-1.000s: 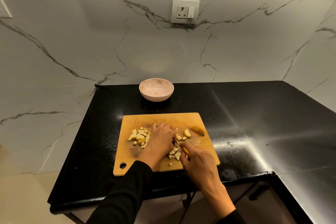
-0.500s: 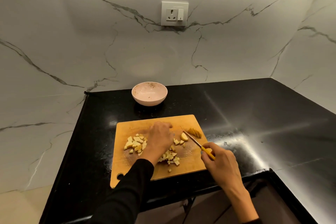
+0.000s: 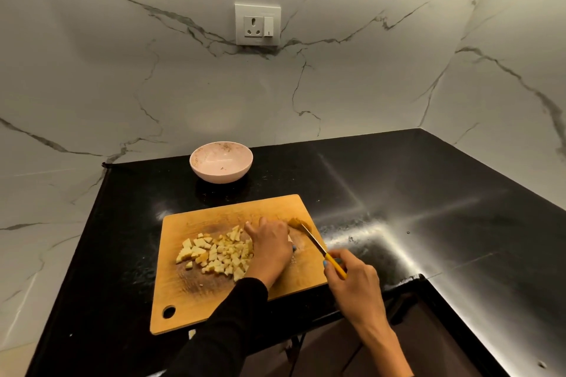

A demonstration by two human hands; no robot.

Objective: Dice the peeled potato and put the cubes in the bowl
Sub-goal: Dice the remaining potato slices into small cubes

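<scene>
Left hand [image 3: 269,246] lies flat against the light, damp, slippery cubes [image 3: 219,254]; right hand [image 3: 355,281] grips the knife [image 3: 321,249]. Scoop cubes from underneath.

Wall socket [image 3: 258,24] on marble wall [image 3: 122,70] above black counter [image 3: 428,223].

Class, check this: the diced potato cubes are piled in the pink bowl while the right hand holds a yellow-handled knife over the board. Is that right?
Not quite. The head view shows the potato cubes piled on the cutting board; the pink bowl holds no cubes. The right hand does hold the yellow-handled knife over the board.
</scene>
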